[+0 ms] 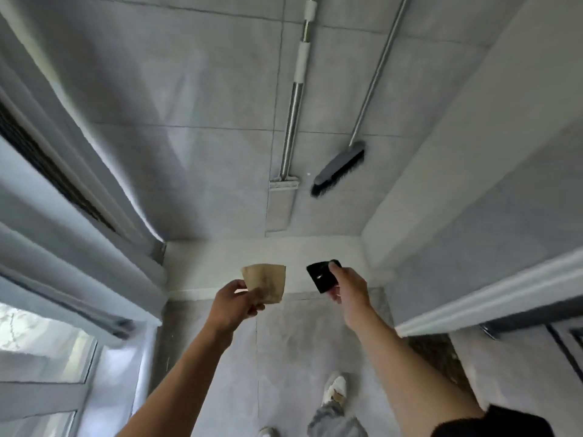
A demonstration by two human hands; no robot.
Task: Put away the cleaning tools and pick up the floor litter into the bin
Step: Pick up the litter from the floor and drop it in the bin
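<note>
Overhead, hands grip brown paper (266,282) and a black piece (323,276) above grey tiled floor (189,152).

Grey curtain (79,159) at left, window (41,345) below, white shoe (336,387)

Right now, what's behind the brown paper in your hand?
Behind the brown paper, pinched in the left hand, a pale ledge shows around it. The patch right behind the paper is covered, so anything there is hidden.
</note>
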